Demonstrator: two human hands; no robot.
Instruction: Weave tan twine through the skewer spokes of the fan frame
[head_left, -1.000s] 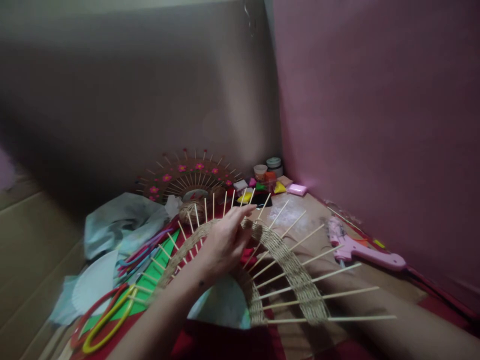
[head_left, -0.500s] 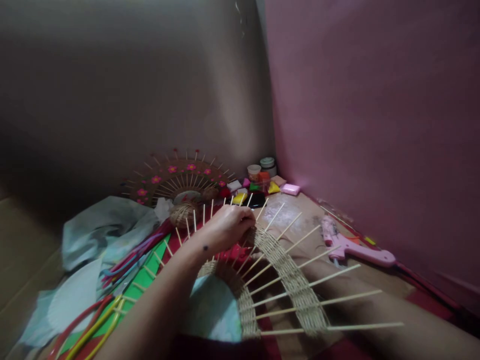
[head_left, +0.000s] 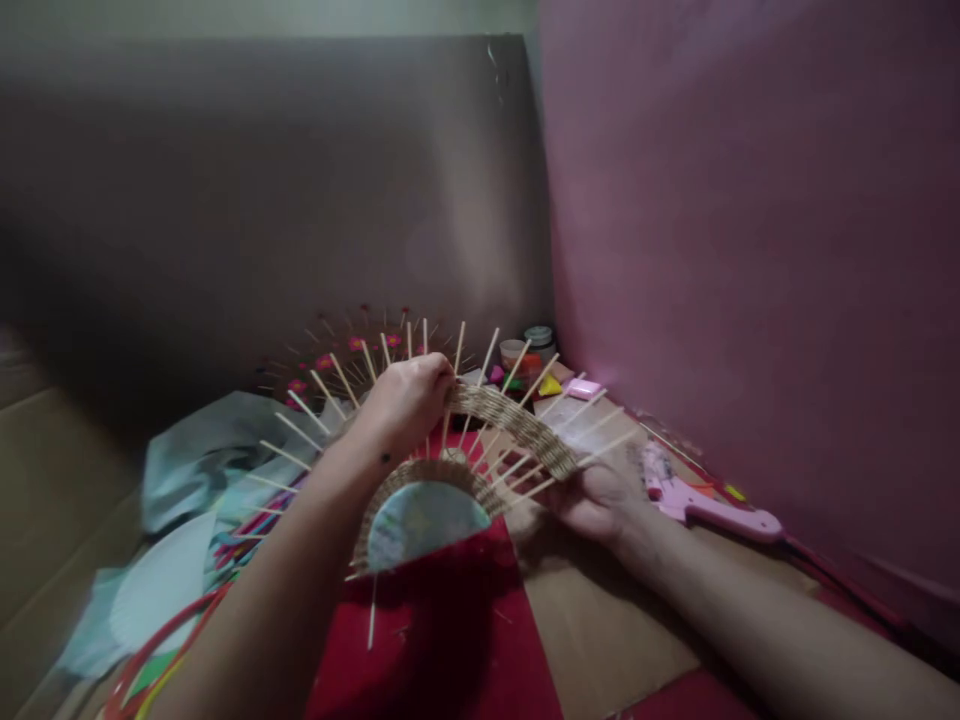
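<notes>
A half-round fan [head_left: 517, 422] of thin sticks, with two woven tan bands, is held raised and tilted over the red and brown work surface. Within the inner band sits a pale blue-green half disc [head_left: 424, 525]. My left hand [head_left: 416, 390] is closed on the outer woven band near the top, its fingertips partly hidden. From below, my right hand [head_left: 592, 500] grips the right end of that band, fingers behind the sticks. Part of the fan's left side is covered by my left forearm.
Behind stands a similar fan with pink flowers [head_left: 355, 343]. A pink glue gun [head_left: 709, 505] lies at right, near the pink wall [head_left: 750, 250]. Small colourful packets [head_left: 551, 385] and a lidded jar [head_left: 538, 338] are in the corner. At left are a paper plate [head_left: 161, 590] and crumpled cloth [head_left: 217, 450].
The fan has been lifted and tilted, uncovering the red surface below it. My left hand has moved left and up with it; my right hand now shows at its right end.
</notes>
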